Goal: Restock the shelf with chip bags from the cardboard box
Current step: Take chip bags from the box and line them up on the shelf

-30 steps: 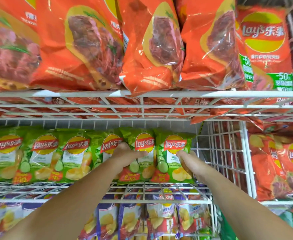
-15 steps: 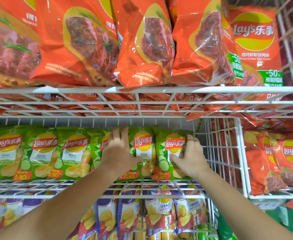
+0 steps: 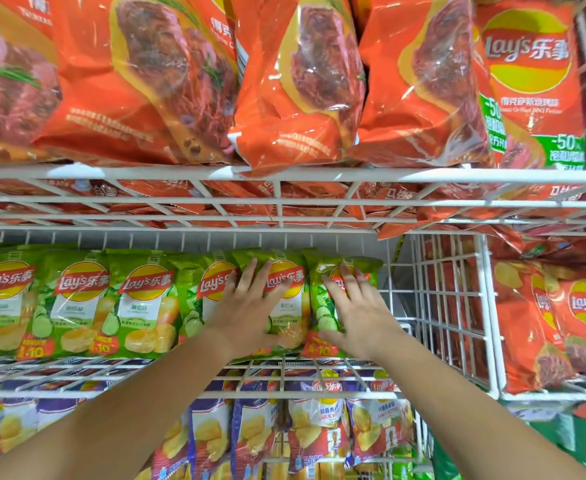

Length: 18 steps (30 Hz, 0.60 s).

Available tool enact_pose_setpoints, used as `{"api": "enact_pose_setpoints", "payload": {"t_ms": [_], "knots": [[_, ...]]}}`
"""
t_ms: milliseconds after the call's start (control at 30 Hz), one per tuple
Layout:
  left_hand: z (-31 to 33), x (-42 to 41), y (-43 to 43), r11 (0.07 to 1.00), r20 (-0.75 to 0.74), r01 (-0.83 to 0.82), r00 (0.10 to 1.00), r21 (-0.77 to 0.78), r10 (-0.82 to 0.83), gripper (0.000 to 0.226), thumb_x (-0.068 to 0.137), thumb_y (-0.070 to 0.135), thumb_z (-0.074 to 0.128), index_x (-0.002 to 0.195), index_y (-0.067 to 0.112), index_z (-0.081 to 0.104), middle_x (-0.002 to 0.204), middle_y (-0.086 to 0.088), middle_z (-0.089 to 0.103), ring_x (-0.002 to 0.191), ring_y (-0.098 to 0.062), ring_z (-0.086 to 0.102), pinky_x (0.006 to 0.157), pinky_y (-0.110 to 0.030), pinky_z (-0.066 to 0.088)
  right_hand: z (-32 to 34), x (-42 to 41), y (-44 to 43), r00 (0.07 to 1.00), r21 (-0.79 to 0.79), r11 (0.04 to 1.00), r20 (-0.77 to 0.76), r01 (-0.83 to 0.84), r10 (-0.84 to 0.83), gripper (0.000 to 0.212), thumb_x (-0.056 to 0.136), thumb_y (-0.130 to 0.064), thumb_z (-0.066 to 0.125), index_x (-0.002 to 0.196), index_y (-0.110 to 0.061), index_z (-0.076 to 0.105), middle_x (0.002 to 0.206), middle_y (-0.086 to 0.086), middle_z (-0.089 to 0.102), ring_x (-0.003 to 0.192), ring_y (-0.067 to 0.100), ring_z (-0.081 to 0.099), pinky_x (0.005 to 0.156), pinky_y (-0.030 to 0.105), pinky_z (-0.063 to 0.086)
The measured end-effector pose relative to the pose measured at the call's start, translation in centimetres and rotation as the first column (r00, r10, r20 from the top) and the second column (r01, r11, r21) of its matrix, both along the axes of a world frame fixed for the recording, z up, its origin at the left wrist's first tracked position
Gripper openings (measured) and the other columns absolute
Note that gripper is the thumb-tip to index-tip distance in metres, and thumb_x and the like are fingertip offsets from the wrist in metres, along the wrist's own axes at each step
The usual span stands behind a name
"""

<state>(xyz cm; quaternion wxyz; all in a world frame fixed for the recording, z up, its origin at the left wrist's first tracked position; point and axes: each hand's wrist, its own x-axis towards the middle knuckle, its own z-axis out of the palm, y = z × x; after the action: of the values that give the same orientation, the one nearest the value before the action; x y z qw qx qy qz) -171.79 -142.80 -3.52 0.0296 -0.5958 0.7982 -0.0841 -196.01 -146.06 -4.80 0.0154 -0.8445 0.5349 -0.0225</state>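
A row of several green chip bags (image 3: 77,303) stands upright on the middle white wire shelf (image 3: 77,372). My left hand (image 3: 250,306) lies flat with spread straight fingers on the front of the second green bag from the right (image 3: 290,306). My right hand (image 3: 357,313) presses flat, fingers straight, on the rightmost green bag (image 3: 322,306). Neither hand grips anything. The cardboard box is out of view.
Large orange chip bags (image 3: 284,81) fill the top wire shelf (image 3: 319,174), overhanging its front. A white wire divider (image 3: 451,306) closes the right side of the green row, with orange bags (image 3: 554,323) beyond. Purple and red bags (image 3: 319,427) sit on the shelf below.
Both hands have let go of the bag edges and opened; they now lie flat higher on the fronts of the two rightmost green bags, which stand straighter.
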Motion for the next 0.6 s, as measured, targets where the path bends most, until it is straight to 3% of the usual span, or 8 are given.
{"api": "enact_pose_setpoints", "payload": {"t_ms": [233,367,500,600], "knots": [[-0.1,1.3,-0.9,0.998,0.029,0.043,0.999,0.049,-0.044,0.108,0.08,0.083,0.045,0.156,0.035,-0.014,0.167,-0.011,-0.014,0.152,-0.037,-0.018,0.121,-0.063,0.011,-0.2,0.0,-0.6,0.998,0.003,1.0,-0.067,0.009,-0.009,0.097,0.091,-0.076,0.041,0.16,-0.035,-0.013,0.17,0.007,-0.017,0.157,0.036,-0.01,0.127,0.052,0.004],[-0.2,1.2,-0.8,0.999,0.046,0.037,0.998,0.029,-0.038,0.108,0.078,0.084,0.047,0.158,0.033,-0.005,0.167,-0.014,-0.006,0.153,-0.04,-0.011,0.12,-0.064,0.011,0.0,0.2,-0.4,0.996,0.0,1.0,-0.085,0.01,-0.01,0.096,0.091,-0.074,0.044,0.161,-0.033,-0.008,0.171,0.009,-0.012,0.157,0.037,-0.006,0.127,0.053,0.007],[0.8,0.6,-0.4,0.999,0.055,0.016,0.998,0.049,-0.019,0.111,0.068,0.093,0.028,0.158,0.034,0.002,0.167,-0.015,-0.001,0.153,-0.04,-0.008,0.12,-0.064,0.004,0.9,0.1,-0.1,0.999,0.031,0.999,-0.032,0.013,-0.012,0.098,0.086,-0.071,0.053,0.162,-0.033,0.003,0.171,0.008,-0.005,0.156,0.037,-0.003,0.127,0.051,0.007],[1.5,0.4,0.0,0.998,0.028,0.011,1.0,0.057,-0.012,0.105,0.075,0.092,0.034,0.157,0.034,0.004,0.167,-0.016,-0.001,0.153,-0.039,-0.011,0.12,-0.064,-0.002,1.4,0.1,0.4,1.0,0.017,1.0,-0.007,0.011,-0.011,0.096,0.084,-0.074,0.047,0.161,-0.028,0.014,0.17,0.009,0.006,0.156,0.037,0.003,0.126,0.05,0.009]]}}
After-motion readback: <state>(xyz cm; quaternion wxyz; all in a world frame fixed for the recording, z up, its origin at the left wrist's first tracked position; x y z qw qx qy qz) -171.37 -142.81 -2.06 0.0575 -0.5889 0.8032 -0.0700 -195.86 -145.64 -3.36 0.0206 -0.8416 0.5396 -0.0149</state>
